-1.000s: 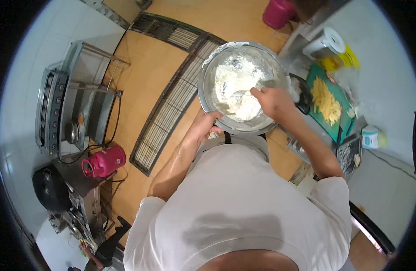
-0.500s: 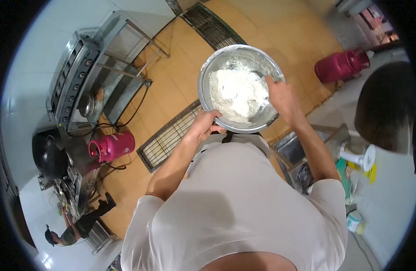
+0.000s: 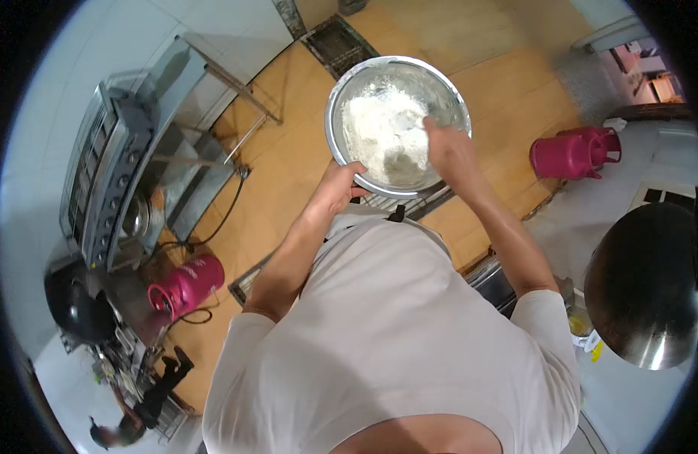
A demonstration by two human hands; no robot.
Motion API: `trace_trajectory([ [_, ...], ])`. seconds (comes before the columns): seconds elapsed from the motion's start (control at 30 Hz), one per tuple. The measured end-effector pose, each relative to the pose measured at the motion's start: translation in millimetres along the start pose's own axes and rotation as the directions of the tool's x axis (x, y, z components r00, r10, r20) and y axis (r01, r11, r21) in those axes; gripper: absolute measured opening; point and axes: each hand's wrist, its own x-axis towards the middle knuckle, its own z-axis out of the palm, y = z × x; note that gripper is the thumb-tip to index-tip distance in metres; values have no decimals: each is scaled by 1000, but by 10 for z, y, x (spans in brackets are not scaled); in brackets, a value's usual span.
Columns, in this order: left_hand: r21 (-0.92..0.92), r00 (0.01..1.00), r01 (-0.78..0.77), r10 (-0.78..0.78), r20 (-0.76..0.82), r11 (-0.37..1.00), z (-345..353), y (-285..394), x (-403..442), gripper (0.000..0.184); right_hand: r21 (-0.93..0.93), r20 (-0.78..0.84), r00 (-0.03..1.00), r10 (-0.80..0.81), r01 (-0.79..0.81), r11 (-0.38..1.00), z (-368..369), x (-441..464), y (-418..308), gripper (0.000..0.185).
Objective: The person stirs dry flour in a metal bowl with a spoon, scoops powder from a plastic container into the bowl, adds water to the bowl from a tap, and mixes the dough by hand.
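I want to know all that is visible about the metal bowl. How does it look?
The bowl is round, apparently of shiny silver-grey metal, with a rim all around. Loose white powder covers much of its inside; some wall is bare. It is held above the floor, its open side facing the camera. The left hand grips the rim at the picture's lower left, thumb on top. The right hand is over its right part; whether it touches the metal is unclear.
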Motion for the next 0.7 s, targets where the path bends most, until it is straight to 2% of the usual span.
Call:
trace_trajectory([
  [0.1,11,999,-21,21,41,1000,-72,660,309,53,-50,-44,994,100,-102,993,-194,644,147,17],
  [0.2,84,995,-8,0,99,996,-211,1077,623,52,-22,-14,998,69,-69,997,38,983,122,15],
  [0.23,85,994,1,-10,108,996,-261,1190,765,52,35,-35,999,-10,11,999,54,996,70,13],
  [0.33,92,994,1,-12,109,996,-347,1575,1079,51,25,212,974,83,-90,996,-30,1239,-33,16],
  [0.47,73,993,38,-46,111,997,-434,1838,1405,48,11,-8,994,112,-112,994,71,1972,290,18],
  [0.57,97,992,51,-61,108,994,-450,2233,1816,48,17,-4,999,35,-34,999,234,3030,418,17],
  [0.63,138,991,64,-79,110,988,-519,2474,2166,48,35,53,993,-101,100,994,300,3570,460,21],
  [0.7,72,990,95,-102,98,993,-534,2628,2364,48,74,161,957,-242,232,970,411,3799,508,26],
])
